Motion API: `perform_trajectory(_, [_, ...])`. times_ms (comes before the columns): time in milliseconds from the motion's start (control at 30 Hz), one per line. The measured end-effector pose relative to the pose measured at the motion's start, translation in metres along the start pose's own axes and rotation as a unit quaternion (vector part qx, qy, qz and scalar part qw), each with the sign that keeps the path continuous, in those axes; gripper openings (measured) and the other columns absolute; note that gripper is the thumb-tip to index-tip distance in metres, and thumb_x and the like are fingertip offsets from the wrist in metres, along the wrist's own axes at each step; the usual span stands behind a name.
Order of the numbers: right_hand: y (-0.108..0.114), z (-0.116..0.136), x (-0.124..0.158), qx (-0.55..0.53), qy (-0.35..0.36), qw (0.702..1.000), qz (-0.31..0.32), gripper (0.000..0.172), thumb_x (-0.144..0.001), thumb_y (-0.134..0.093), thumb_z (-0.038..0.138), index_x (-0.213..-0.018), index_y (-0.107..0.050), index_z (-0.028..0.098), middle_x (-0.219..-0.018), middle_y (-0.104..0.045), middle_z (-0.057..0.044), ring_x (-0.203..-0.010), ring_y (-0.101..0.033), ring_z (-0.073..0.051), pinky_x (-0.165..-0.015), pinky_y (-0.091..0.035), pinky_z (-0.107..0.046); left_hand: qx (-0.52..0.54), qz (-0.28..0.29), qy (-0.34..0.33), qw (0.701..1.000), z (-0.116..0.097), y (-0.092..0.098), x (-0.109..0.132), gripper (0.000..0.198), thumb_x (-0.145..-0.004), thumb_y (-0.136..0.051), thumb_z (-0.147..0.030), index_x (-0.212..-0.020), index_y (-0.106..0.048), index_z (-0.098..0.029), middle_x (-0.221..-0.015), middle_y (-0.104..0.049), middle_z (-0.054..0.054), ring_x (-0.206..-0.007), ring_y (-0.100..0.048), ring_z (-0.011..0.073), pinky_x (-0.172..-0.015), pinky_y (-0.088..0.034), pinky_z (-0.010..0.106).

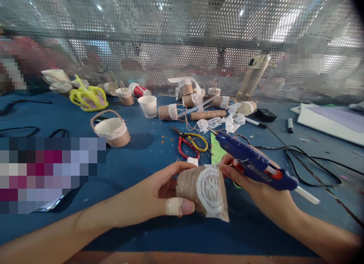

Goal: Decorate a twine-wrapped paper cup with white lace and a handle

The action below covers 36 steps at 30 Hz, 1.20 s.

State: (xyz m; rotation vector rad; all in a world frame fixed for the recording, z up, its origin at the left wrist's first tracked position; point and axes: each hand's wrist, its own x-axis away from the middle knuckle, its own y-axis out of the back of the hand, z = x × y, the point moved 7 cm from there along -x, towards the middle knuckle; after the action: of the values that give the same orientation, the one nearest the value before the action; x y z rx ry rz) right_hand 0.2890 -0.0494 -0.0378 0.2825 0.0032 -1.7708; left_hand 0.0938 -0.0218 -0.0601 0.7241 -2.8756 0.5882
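My left hand [159,196] is wrapped round a small cup covered in twine [189,186], lying on its side with its wider end to the right. A band of white lace [212,190] circles that wider end. Tape covers part of my left thumb. In my right hand [250,184] is a blue hot glue gun [244,154], its nozzle pointing up and left, a white glue stick out of its back. The right thumb and fingertips also touch the lace edge of the cup. Scissors with red and yellow handles [189,144] lie just beyond the cup.
A handled basket cup [118,137] and a white paper cup [148,107] stand left. Behind are several twine cups, a twine roll [207,115], loose lace [234,122] and a bottle [253,78]. Black cable [313,158] loops at right. A perforated metal screen [170,40] bounds the back.
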Motion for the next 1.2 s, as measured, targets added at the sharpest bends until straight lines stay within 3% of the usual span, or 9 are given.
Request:
perform_trajectory(133, [-0.001,0.0,-0.001,0.001,-0.027,1.0,-0.006,0.019,-0.078,-0.083,0.033,-0.081,-0.068,0.022,-0.074,-0.069,0.002,-0.065,-0.064,-0.012,-0.064,-0.058,-0.019,-0.021,-0.004,0.001,1.0,0.0,0.003,0.0,0.057,-0.087,-0.081,-0.024,-0.134,-0.049,-0.028,-0.13,-0.062,0.0,-0.122,-0.061,0.0171,-0.102,-0.047,0.028])
perform_trajectory(467, [-0.002,-0.001,-0.002,0.002,-0.031,0.999,-0.013,0.019,-0.077,-0.082,0.031,-0.08,-0.066,0.021,-0.073,-0.067,0.004,-0.065,-0.062,-0.011,-0.064,-0.057,-0.018,-0.124,-0.043,0.013,0.991,0.002,0.008,0.002,0.075,-0.085,-0.081,-0.026,-0.143,-0.035,-0.028,-0.128,-0.065,0.006,-0.121,-0.062,0.0225,-0.106,-0.049,0.04])
perform_trajectory(633, [-0.001,-0.002,0.0,0.01,-0.034,0.999,0.008,0.015,-0.083,-0.08,0.031,-0.083,-0.067,0.023,-0.075,-0.065,0.005,-0.066,-0.062,-0.01,-0.065,-0.056,-0.017,-0.175,-0.071,0.005,0.982,-0.003,0.011,0.003,0.065,-0.082,-0.084,-0.027,-0.134,-0.044,-0.028,-0.132,-0.062,0.005,-0.118,-0.063,0.022,-0.1,-0.052,0.037])
perform_trajectory(833, [0.0,-0.005,-0.001,-0.013,-0.023,0.999,0.039,0.016,-0.087,-0.078,0.036,-0.083,-0.066,0.026,-0.083,-0.066,0.006,-0.073,-0.064,-0.009,-0.07,-0.056,-0.016,-0.161,-0.072,-0.016,0.984,-0.006,0.014,0.002,0.063,-0.081,-0.086,-0.027,-0.132,-0.05,-0.03,-0.127,-0.064,0.001,-0.116,-0.064,0.0197,-0.099,-0.051,0.032])
perform_trajectory(1200, [-0.002,-0.001,0.003,-0.006,-0.009,0.998,0.054,0.014,-0.083,-0.082,0.029,-0.09,-0.071,0.027,-0.088,-0.073,0.004,-0.074,-0.07,-0.011,-0.07,-0.059,-0.019,-0.196,-0.078,-0.009,0.978,-0.007,0.014,0.002,0.058,-0.083,-0.082,-0.022,-0.128,-0.045,-0.027,-0.123,-0.065,0.005,-0.114,-0.064,0.0226,-0.09,-0.053,0.032])
